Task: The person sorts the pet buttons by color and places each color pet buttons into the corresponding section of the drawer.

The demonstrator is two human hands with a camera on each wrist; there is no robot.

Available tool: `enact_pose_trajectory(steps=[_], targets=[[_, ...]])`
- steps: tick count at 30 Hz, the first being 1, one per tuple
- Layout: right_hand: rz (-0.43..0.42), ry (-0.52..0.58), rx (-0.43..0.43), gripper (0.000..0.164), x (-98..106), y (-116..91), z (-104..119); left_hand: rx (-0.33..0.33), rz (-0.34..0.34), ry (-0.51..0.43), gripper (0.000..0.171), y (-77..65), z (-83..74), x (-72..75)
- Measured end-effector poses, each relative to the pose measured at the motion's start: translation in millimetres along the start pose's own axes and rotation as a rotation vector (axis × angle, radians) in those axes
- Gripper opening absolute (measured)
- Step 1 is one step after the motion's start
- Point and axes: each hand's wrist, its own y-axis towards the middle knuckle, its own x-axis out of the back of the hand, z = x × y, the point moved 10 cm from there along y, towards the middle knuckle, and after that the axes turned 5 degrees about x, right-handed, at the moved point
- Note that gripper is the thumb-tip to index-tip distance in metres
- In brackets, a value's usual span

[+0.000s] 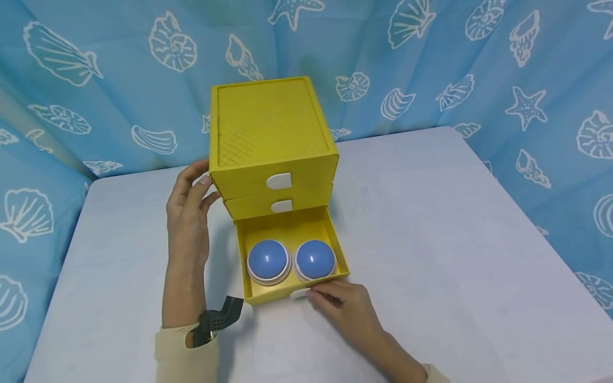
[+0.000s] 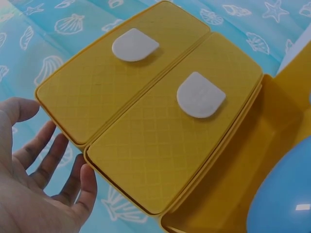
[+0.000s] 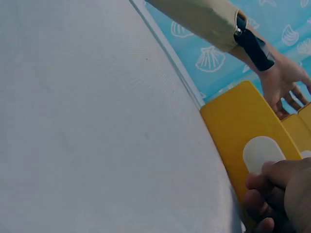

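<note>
A yellow drawer cabinet (image 1: 273, 119) stands toward the back of the table, its lowest drawer (image 1: 282, 224) pulled out. Inside that drawer sit two round white-rimmed things with blue domes, a left one (image 1: 267, 259) and a right one (image 1: 314, 259), side by side near the front. My right hand (image 1: 348, 313) pinches the white handle (image 3: 262, 151) on the drawer's front between thumb and fingers. At the cabinet's left side is my left hand (image 1: 188, 213), its fingers relaxed and spread with the tips at the side wall. Both upper drawers, with white handles (image 2: 200, 95), are closed.
A white-covered table (image 1: 431, 223) spreads out to both sides of the cabinet. Behind and beside it hangs a blue curtain (image 1: 421, 69) with white shell prints, close to the cabinet's back. A black strap device (image 1: 221, 318) is worn on the left wrist.
</note>
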Motion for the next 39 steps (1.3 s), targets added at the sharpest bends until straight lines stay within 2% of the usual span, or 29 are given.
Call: enact_pose_trajectory(steps=[13,26,32,39], targets=[[-0.025,0.002,0.033,0.009,-4.0,18.8,-6.7,0.014,-0.004,-0.004,0.04,1.0,1.8,-0.3],[-0.006,0.034,-0.02,0.013,-8.7,32.7,-18.2,0.004,-0.003,-0.001,0.04,0.7,1.7,1.0],[-0.007,0.04,-0.01,0.012,-9.1,38.4,-20.6,0.012,-0.017,-0.007,0.039,-0.3,1.9,1.5],[-0.021,0.051,0.008,0.01,-8.4,42.6,-23.2,0.008,-0.004,-0.028,0.04,-0.3,2.5,-0.9]])
